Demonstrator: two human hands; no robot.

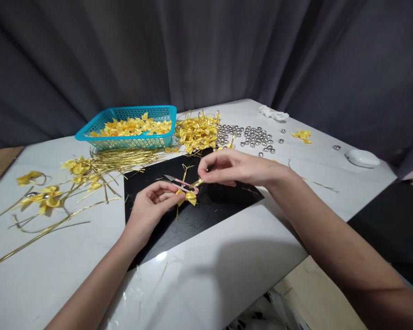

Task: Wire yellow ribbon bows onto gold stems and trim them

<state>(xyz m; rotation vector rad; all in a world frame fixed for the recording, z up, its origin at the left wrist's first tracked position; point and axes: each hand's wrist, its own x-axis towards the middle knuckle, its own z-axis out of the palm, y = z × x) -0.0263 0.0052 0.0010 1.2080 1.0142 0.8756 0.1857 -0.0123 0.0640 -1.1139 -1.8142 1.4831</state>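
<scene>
Above a black mat (165, 236), my left hand (154, 199) pinches a yellow ribbon bow (191, 198) between thumb and fingertips. A short gold strand hangs below the bow. My right hand (227, 168) is closed just right of it, its thumb and forefinger gripping a gold cord (198, 183) close to the bow; the cord's far end is hidden by the fingers. Behind the bow, pink-handled thread snips (181, 183) lie on the mat, with the blade pointing left. Another bit of gold cord (185, 170) is on the mat beyond them.
A teal basket (124, 143) of yellow bows stands at the back, beside a heap of bows with gold cord (198, 130). Silver teardrop beads (258, 136) lie to the right, near a white dish (362, 158). Gold cords (127, 159) and finished-looking flowers (48, 198) are left.
</scene>
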